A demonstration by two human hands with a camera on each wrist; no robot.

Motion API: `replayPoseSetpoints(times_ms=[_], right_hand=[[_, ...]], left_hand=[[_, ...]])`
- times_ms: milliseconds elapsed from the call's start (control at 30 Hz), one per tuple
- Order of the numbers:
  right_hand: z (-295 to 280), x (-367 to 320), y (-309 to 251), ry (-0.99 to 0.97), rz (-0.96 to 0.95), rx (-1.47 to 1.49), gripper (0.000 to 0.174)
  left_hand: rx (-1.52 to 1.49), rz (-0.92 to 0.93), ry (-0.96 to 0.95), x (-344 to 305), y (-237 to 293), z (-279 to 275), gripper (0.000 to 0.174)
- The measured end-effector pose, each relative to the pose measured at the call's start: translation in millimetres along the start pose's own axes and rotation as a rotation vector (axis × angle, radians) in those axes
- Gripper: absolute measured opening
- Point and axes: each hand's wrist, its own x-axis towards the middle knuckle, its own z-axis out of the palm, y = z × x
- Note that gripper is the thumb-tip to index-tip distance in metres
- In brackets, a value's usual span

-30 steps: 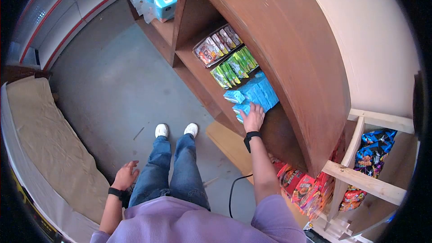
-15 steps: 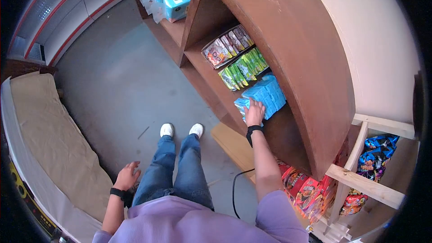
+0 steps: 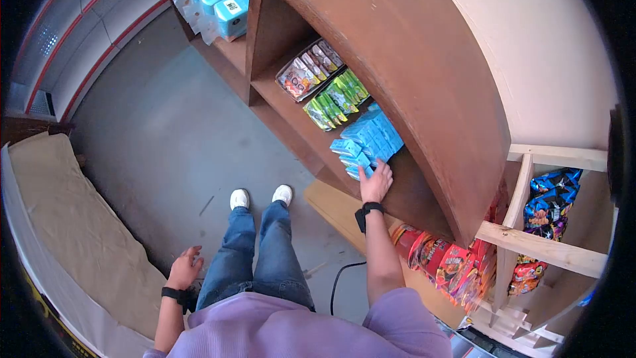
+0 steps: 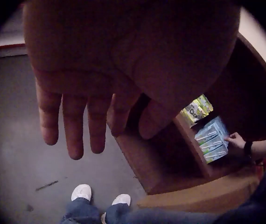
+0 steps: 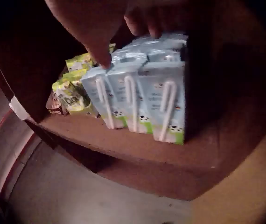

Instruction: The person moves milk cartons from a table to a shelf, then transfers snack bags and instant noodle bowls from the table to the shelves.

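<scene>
Light blue drink cartons with white straws stand in rows on the brown shelf. My right hand is at the front right end of these cartons, fingers extended along them. In the right wrist view the thumb touches the top of the front row, where three cartons stand side by side, and the other fingertips are above the rows behind. My left hand hangs beside my leg, holding nothing; its fingers point downward, loosely extended, in the left wrist view.
Green snack packets and a box of brown packets sit farther along the shelf. Blue tissue packs lie beyond the divider. Red snack bags and a wooden rack are at the right, a cloth-covered surface at the left.
My right hand has shifted from over the front cartons toward their right side, and the front cartons now stand closer against the rows behind. My left hand stays by the leg.
</scene>
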Motion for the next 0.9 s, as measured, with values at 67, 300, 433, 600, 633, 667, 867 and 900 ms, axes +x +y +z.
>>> replayPoseSetpoints(times_ms=[67,300,433,600,633,667,867,900], right_hand=[[-5,-11,10,-0.134,0.092,-0.034,0.061],[26,0,37,-0.315,0.137,0.031,0.049],[25,11,44,-0.237,0.136,0.047,0.044],[35,14,40,-0.288,0.173,0.019,0.045],[37,11,39,-0.246,0.206,0.067,0.045],[38,9,39,-0.204,0.239,0.116,0.045],[36,13,49,-0.300,0.195,0.074,0.047],[38,13,50,-0.302,0.193,0.073,0.047]], left_hand=[[0.027,0.014,-0.004,1,-4,-1,0.036],[0.004,0.027,-0.040,6,5,-1,0.037],[0.013,0.062,-0.023,3,1,2,0.037],[0.059,0.010,-0.047,0,6,-1,0.038],[0.060,0.010,-0.045,0,10,-2,0.038],[0.037,0.001,-0.050,0,14,-4,0.038],[0.017,0.037,-0.021,1,11,0,0.037],[0.013,0.033,-0.026,1,10,1,0.037]])
